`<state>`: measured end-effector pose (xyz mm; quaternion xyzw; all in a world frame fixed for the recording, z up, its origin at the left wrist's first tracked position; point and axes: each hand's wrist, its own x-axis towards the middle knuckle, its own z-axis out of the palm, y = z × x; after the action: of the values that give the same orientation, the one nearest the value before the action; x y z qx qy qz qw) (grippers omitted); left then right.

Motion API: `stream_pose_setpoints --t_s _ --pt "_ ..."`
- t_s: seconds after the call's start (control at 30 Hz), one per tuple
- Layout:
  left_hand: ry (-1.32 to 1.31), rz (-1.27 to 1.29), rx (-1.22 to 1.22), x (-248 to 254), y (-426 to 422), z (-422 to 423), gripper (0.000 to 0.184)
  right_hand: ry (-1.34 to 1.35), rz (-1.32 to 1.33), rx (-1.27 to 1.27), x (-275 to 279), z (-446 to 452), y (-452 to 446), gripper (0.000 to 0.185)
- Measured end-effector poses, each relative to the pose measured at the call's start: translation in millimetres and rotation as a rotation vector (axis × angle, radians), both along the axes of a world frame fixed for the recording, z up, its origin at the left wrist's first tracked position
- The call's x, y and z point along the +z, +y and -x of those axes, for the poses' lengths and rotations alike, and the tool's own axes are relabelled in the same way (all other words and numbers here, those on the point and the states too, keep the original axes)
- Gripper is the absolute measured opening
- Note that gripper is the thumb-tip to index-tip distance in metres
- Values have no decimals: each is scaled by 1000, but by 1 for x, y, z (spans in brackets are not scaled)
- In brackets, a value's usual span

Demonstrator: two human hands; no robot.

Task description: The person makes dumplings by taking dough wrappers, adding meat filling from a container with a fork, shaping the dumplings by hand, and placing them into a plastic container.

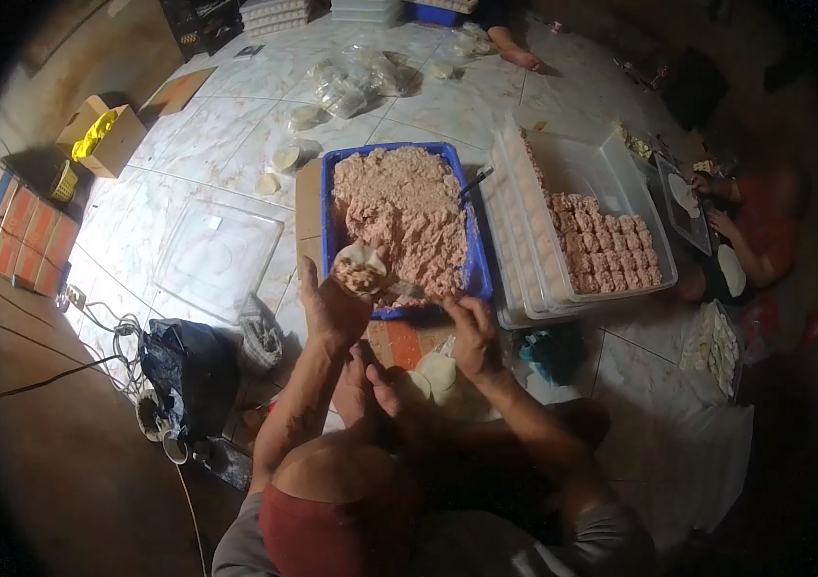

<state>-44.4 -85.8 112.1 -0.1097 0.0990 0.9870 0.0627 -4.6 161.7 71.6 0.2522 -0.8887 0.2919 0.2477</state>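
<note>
Resting on the tiled floor [246, 159]: stack of clear plastic boxes [577, 162], top one partly filled with rows of open-topped dumplings [601, 252]; just beside it, blue plastic tub [481, 264] of minced meat [397, 197]. Left hand [335, 313], cupped, grasps a round dough wrapper [365, 255] bearing a lump of meat, above the tub's near-left corner. Right hand [474, 332], fingers clenched on the handle of a spatula [407, 289]; blade over the tub's near edge.

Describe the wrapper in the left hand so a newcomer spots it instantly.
Find the big blue tub of pink filling. Over its near left corner, the left hand holds a pale wrapper. Unlike the pale rounds below the right hand, it carries filling.
</note>
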Motion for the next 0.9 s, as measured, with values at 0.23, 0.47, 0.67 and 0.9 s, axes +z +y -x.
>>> stream_pose_setpoints --t_s 0.23,0.47,0.67,0.9 --pt "25 251 -470 0 4 -20 98 -375 -70 269 78 4 4 32" --pt "-78 442 -530 -43 -22 -43 83 -285 -500 175 143 64 18 22" --pt "-93 328 -698 -71 -18 -60 84 46 -831 195 52 108 25 12" --pt "-198 402 -617 -74 -9 -73 80 -245 -726 160 76 76 15 9"
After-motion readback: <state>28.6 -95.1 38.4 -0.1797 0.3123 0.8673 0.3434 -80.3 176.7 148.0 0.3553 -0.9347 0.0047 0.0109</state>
